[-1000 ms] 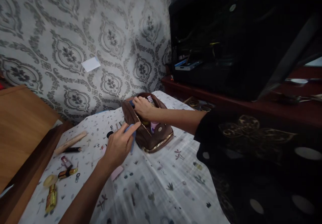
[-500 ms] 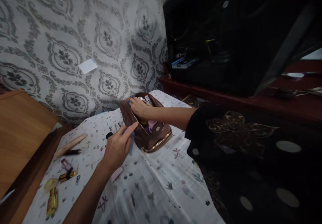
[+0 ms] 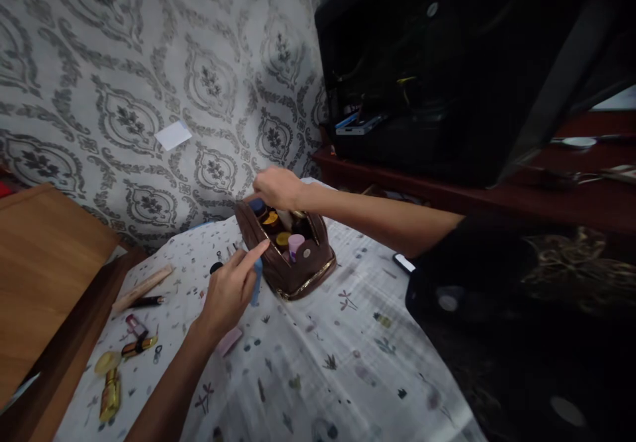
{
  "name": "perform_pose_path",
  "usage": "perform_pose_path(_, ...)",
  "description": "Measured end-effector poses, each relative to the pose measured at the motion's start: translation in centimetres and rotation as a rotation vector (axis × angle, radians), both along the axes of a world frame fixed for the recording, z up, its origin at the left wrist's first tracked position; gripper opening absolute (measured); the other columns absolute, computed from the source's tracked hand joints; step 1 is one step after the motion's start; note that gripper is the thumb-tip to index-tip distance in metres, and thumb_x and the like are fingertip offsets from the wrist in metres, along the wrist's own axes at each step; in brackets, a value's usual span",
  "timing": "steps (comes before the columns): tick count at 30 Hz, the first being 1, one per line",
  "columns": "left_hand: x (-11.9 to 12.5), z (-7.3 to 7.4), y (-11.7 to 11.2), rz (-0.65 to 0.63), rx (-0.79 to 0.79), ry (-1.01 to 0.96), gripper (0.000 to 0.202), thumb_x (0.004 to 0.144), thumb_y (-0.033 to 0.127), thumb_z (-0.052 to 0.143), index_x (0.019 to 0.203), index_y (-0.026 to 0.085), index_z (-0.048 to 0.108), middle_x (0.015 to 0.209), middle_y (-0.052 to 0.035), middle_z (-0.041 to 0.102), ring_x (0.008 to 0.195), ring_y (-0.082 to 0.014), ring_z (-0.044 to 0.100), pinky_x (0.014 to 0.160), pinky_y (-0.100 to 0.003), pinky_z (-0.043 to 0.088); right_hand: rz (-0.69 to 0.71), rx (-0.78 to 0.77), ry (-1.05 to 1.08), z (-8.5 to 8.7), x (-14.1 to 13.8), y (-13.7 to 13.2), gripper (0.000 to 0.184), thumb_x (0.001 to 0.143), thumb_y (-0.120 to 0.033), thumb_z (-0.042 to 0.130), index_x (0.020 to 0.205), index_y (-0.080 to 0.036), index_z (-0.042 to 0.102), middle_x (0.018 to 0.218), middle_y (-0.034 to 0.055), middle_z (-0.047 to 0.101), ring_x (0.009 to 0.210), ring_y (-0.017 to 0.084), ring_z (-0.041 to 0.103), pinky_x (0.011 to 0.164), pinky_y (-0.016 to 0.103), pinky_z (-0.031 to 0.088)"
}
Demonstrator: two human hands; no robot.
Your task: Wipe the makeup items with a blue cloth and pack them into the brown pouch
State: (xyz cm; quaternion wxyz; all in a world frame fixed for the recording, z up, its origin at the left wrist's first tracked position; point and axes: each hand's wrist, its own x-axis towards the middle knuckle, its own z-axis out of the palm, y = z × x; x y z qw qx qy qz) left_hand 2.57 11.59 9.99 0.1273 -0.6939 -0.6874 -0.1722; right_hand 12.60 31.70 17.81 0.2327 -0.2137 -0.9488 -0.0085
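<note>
A brown makeup bag [image 3: 309, 271] with gold zips stands open on the patterned white cloth. Inside it are a blue-capped bottle [image 3: 257, 207], a pink-capped container [image 3: 296, 244], a yellow lid [image 3: 283, 240] and other cosmetics. My left hand [image 3: 231, 291] is at the bag's near left side, its forefinger stretched onto the zipped rim and its other fingers curled. Just above the far rim is my right hand [image 3: 278, 187], slightly blurred, with fingers curled; what they hold, if anything, is hidden. Something blue [image 3: 257, 283] shows between my left hand and the bag.
At the left lie a gold bottle [image 3: 110, 394], a round pale-yellow item [image 3: 107, 362], a gold-and-black tube [image 3: 140, 346], a pink tube [image 3: 136, 326], a black pencil [image 3: 148, 301] and a long beige item [image 3: 144, 287]. A wooden panel [image 3: 44, 276] borders the left; a dark screen [image 3: 447, 84] stands right.
My right hand has come up out of the bag to above its far rim, uncovering the contents. My left hand keeps its place at the rim. The view has shifted slightly.
</note>
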Motion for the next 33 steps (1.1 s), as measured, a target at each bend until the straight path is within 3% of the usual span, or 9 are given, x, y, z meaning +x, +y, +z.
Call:
perform_pose_path(3, 0.3, -0.1, 0.1, 0.018, -0.012, -0.039, 0.049, 0.098, 0.02, 0.032, 0.143, 0.027, 0.048, 0.088, -0.0024, 0.06, 0.078, -0.0147, 0.06, 0.076, -0.025, 0.049, -0.048, -0.089, 0.181, 1.0, 1.9, -2.1, 0.021, 0.092, -0.025, 0.055, 0.089, -0.014, 0.073, 0.086, 0.0117, 0.07, 0.08, 0.022, 0.062, 0.067, 0.03, 0.041)
perform_pose_path(6, 0.5, -0.3, -0.3, 0.016, -0.007, -0.117, 0.048, 0.098, 0.024, 0.032, 0.144, 0.025, 0.046, 0.105, -0.0064, 0.066, 0.093, -0.0183, 0.063, 0.087, -0.03, 0.049, 0.033, -0.145, 0.303, 0.2, 3.3, -4.7, 0.035, 0.096, -0.038, 0.053, 0.073, -0.015, 0.068, 0.07, 0.0061, 0.063, 0.067, 0.017, 0.055, 0.064, 0.029, 0.035)
perform_pose_path(9, -0.4, -0.6, -1.5, 0.081, 0.076, -0.236, 0.048, 0.098, 0.031, 0.037, 0.144, 0.022, 0.043, 0.12, -0.0091, 0.065, 0.103, -0.0211, 0.064, 0.092, -0.033, 0.048, 0.215, -0.175, 0.349, -1.9, 4.2, -7.2, 0.045, 0.098, -0.042, 0.051, 0.061, -0.017, 0.059, 0.063, 0.0018, 0.054, 0.062, 0.014, 0.048, 0.064, 0.028, 0.033)
perform_pose_path(12, -3.0, -1.3, -3.7, 0.253, 0.177, -0.347, 0.046, 0.095, 0.035, 0.042, 0.138, 0.018, 0.047, 0.109, -0.0082, 0.067, 0.092, -0.0205, 0.065, 0.084, -0.032, 0.05, 0.444, -0.211, 0.329, -4.6, 4.6, -9.4, 0.045, 0.098, -0.036, 0.053, 0.057, -0.017, 0.054, 0.064, 0.0015, 0.054, 0.065, 0.014, 0.05, 0.064, 0.028, 0.034)
perform_pose_path(16, -7.7, -3.0, -7.1, 0.426, 0.327, -0.469, 0.036, 0.091, 0.037, 0.045, 0.118, 0.018, 0.057, 0.105, -0.0064, 0.066, 0.094, -0.0206, 0.062, 0.083, -0.03, 0.048, 0.628, -0.259, 0.129, -8.8, 4.1, -12.0, 0.026, 0.093, -0.026, 0.06, 0.07, -0.017, 0.064, 0.083, 0.0071, 0.067, 0.086, 0.02, 0.061, 0.07, 0.029, 0.042)
perform_pose_path(19, -10.2, -4.5, -8.7, 0.508, 0.36, -0.527, 0.033, 0.09, 0.039, 0.044, 0.109, 0.017, 0.059, 0.095, -0.0045, 0.065, 0.083, -0.0187, 0.061, 0.073, -0.027, 0.048, 0.549, -0.344, -0.063, -11.7, 2.6, -13.5, 0.008, 0.088, -0.02, 0.065, 0.092, -0.017, 0.07, 0.106, 0.0112, 0.068, 0.102, 0.025, 0.063, 0.076, 0.032, 0.047)
perform_pose_path(23, -11.2, -6.2, -9.3, 0.552, 0.34, -0.534, 0.029, 0.089, 0.036, 0.042, 0.102, 0.016, 0.06, 0.087, -0.0038, 0.063, 0.078, -0.018, 0.059, 0.073, -0.028, 0.049, 0.408, -0.438, -0.129, -14.1, -0.3, -14.6, 0.027, 0.088, -0.02, 0.062, 0.114, -0.015, 0.066, 0.122, 0.0132, 0.064, 0.112, 0.025, 0.062, 0.086, 0.032, 0.049)
perform_pose_path(29, -8.4, -8.0, -9.0, 0.494, 0.199, -0.445, 0.032, 0.093, 0.034, 0.045, 0.113, 0.019, 0.065, 0.103, -0.0071, 0.061, 0.1, -0.0209, 0.059, 0.091, -0.034, 0.047, 0.188, -0.442, -0.065, -14.4, -6.0, -14.7, 0.036, 0.092, -0.017, 0.052, 0.126, -0.006, 0.056, 0.132, 0.0217, 0.057, 0.123, 0.03, 0.052, 0.101, 0.037, 0.042)
perform_pose_path(33, -6.3, -8.7, -9.2, 0.527, 0.087, -0.347, 0.034, 0.087, 0.042, 0.06, 0.116, 0.027, 0.069, 0.113, -0.0085, 0.052, 0.112, -0.026, 0.053, 0.088, -0.036, 0.049, 0.158, -0.424, -0.061, -14.9, -9.3, -14.9, 0.044, 0.091, -0.016, 0.053, 0.133, -0.003, 0.051, 0.134, 0.0232, 0.056, 0.127, 0.033, 0.047, 0.105, 0.04, 0.038)
